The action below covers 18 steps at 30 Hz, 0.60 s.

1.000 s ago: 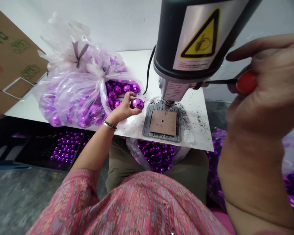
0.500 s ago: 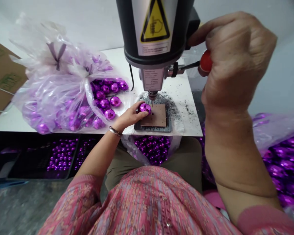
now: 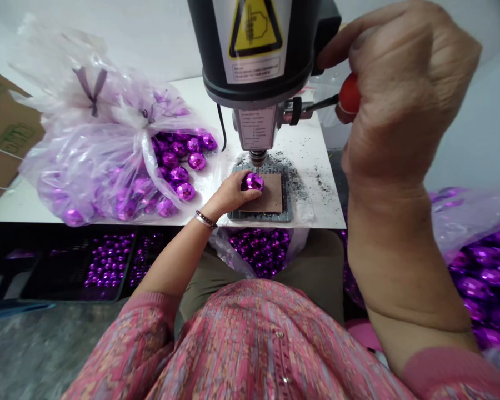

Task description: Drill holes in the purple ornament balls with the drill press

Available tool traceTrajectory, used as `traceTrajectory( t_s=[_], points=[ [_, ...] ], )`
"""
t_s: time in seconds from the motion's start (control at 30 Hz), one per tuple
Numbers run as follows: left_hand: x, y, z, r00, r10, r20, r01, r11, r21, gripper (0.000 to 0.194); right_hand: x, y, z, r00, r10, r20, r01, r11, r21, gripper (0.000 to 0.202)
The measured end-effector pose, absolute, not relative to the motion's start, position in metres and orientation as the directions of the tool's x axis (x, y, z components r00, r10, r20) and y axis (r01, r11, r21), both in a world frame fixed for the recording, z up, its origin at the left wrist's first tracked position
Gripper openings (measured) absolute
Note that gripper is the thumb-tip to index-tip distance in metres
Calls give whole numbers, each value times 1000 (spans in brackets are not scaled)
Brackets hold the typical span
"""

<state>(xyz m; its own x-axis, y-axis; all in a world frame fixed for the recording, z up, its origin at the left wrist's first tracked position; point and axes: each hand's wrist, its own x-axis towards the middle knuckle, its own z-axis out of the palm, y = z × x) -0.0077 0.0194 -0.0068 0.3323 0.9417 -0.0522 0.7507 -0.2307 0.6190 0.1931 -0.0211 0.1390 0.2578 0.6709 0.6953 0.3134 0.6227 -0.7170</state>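
Observation:
Between the thumb and fingers of my left hand (image 3: 232, 193) is a shiny purple faceted ball (image 3: 252, 181). It sits under the chuck (image 3: 257, 158) of a drill press (image 3: 256, 94), above a brown board (image 3: 273, 194) on the grey metal base (image 3: 286, 211). The thin bit appears right over the ball; I cannot tell if it touches. My right hand (image 3: 408, 94) is closed around the red-knobbed lever (image 3: 349, 95) on the press's right side, with its index finger stretched onto the black housing.
On the white table (image 3: 200, 214), a clear plastic bag (image 3: 95, 161) of purple balls stands to the left. Dark shavings (image 3: 300, 183) lie around the base. Another bag of balls (image 3: 260, 250) hangs at my lap, a black crate (image 3: 108, 266) is lower left, more balls (image 3: 487, 278) right.
My left hand has moved the ball slightly to the right, from beside the bit to beneath it. My right hand stays on the lever. The view has shifted a little.

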Motion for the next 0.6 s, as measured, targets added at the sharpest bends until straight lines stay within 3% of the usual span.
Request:
traceTrajectory(
  t_s=[0.23, 0.4, 0.6],
  points=[
    [5, 27, -12, 397, 917, -45, 745, -293, 599, 65, 194, -27, 139, 237, 674, 699, 321, 625, -711, 34],
    [12, 27, -9, 409, 901, -142, 738, -236, 632, 62, 194, -31, 138, 245, 688, 683, 369, 585, -722, 37],
    [10, 26, -15, 395, 917, -61, 741, -278, 612, 53, 195, -30, 134, 222, 681, 698, 380, 599, -705, 38]
  ],
)
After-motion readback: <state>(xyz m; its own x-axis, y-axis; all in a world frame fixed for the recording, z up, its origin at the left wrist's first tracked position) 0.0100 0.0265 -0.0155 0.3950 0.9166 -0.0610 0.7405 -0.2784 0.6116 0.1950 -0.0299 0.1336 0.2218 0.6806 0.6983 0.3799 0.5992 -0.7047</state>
